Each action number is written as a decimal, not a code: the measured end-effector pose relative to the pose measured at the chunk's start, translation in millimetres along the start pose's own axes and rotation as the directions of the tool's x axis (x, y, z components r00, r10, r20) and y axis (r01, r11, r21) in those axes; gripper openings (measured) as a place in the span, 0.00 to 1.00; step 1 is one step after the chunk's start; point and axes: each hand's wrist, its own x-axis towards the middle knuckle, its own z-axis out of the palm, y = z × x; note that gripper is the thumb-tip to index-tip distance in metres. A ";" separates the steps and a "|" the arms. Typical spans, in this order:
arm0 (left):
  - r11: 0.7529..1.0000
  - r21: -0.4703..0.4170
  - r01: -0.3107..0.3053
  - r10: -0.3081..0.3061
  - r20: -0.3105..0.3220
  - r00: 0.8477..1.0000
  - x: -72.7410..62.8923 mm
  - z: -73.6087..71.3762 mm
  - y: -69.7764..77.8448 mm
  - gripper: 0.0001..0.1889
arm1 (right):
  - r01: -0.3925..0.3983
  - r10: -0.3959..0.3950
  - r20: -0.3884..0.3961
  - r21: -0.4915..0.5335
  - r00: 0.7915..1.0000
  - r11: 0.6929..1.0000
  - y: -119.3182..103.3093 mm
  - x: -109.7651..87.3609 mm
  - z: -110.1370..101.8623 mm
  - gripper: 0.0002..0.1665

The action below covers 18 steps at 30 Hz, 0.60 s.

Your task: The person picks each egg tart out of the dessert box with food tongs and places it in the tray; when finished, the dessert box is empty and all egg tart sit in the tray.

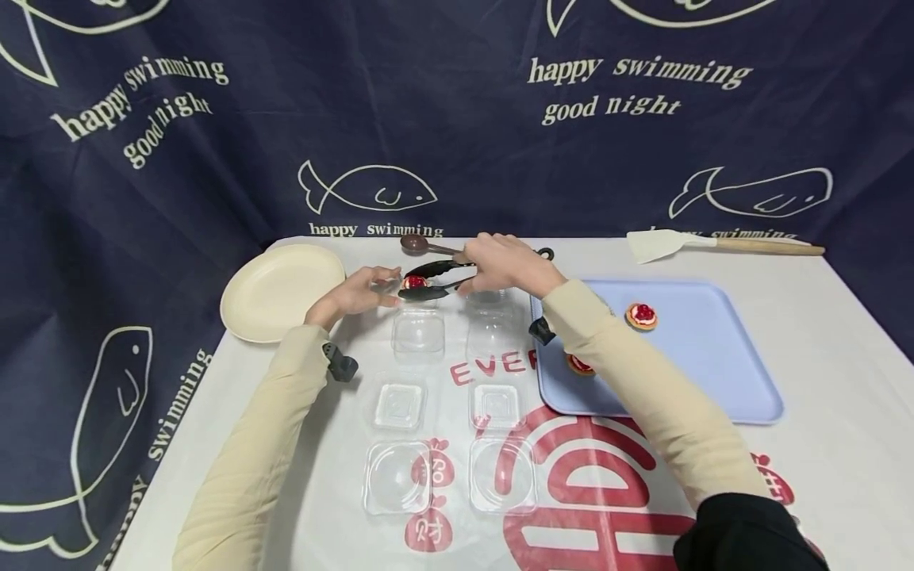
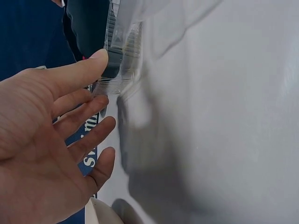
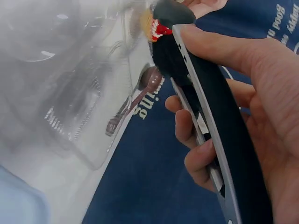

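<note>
My right hand point(image 1: 503, 264) grips a pair of black-tipped tongs point(image 3: 224, 121) with metal edges. Between the tong tips is a small fruit tart point(image 1: 414, 281) with red topping, at the far middle of the table. My left hand point(image 1: 350, 295) pinches the side of a clear plastic box point(image 2: 122, 60) between thumb and fingers, its lower fingers spread loosely. The tart and tong tips overlap this box in the head view. Two more tarts are on the blue tray point(image 1: 703, 365): one tart point(image 1: 642, 316) in plain sight, another tart point(image 1: 581, 365) partly hidden by my right sleeve.
Several clear plastic boxes stand in two columns, among them a near-left box point(image 1: 397, 477) and a near-right box point(image 1: 503, 476). A cream plate point(image 1: 282, 289) lies at far left. Behind are a brown spoon point(image 1: 416, 244) and a white spatula point(image 1: 660, 245) with a wooden handle.
</note>
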 end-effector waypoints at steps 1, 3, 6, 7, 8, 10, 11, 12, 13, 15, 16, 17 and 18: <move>1.000 0.000 0.001 -0.001 0.003 1.000 0.0 0.9 0.2 0.33 | 0.006 -0.006 -0.009 0.023 1.000 1.000 3.4 -2.9 0.9 0.34; 1.000 -0.001 0.004 -0.004 0.009 1.000 0.3 2.4 0.6 0.33 | 0.006 -0.004 -0.030 0.054 1.000 0.999 10.4 -10.3 0.7 0.35; 1.000 -0.006 0.016 -0.016 0.013 1.000 1.5 3.7 1.2 0.33 | 0.004 0.001 -0.076 0.070 0.997 0.998 21.4 -26.3 -2.9 0.36; 1.000 -0.006 0.017 -0.017 0.015 1.000 1.9 3.9 1.5 0.33 | 0.003 0.003 -0.090 0.069 0.996 0.998 24.6 -33.2 -4.9 0.36; 1.000 -0.005 0.022 -0.022 0.015 1.000 2.2 4.0 1.7 0.33 | 0.003 0.004 -0.104 0.066 0.995 0.998 28.0 -40.5 -6.4 0.36; 1.000 -0.002 0.030 -0.030 0.014 0.999 2.6 3.8 1.8 0.33 | 0.006 0.002 -0.126 0.061 0.992 0.998 34.1 -56.7 -9.5 0.36; 0.999 -0.001 0.036 -0.036 0.014 0.999 2.6 3.6 1.8 0.33 | 0.009 -0.001 -0.135 0.058 0.991 0.998 37.2 -65.7 -10.7 0.36; 0.999 0.003 0.038 -0.038 0.015 0.999 2.5 3.3 1.7 0.33 | 0.011 -0.003 -0.143 0.054 0.990 0.998 40.4 -74.8 -11.7 0.36; 0.999 0.004 0.041 -0.041 0.015 0.999 2.4 2.8 1.3 0.33 | 0.014 -0.005 -0.153 0.052 0.988 0.999 43.7 -84.0 -12.3 0.36; 0.999 0.004 0.046 -0.046 0.014 0.999 2.1 1.6 0.8 0.34 | 0.019 -0.011 -0.179 0.041 0.984 0.999 50.6 -102.8 -13.0 0.35; 0.999 0.007 0.044 -0.044 0.014 0.999 1.9 0.9 0.6 0.34 | 0.021 -0.014 -0.188 0.034 0.982 0.999 54.0 -112.4 -13.2 0.35; 0.999 0.007 0.046 -0.046 0.014 0.999 1.5 0.0 0.6 0.34 | 0.023 -0.017 -0.197 0.031 0.980 0.999 57.5 -121.8 -13.1 0.34; 0.999 0.008 0.044 -0.044 0.012 0.999 1.2 -1.0 0.3 0.34 | 0.015 -0.009 -0.202 0.028 0.979 0.999 60.7 -131.0 -13.0 0.34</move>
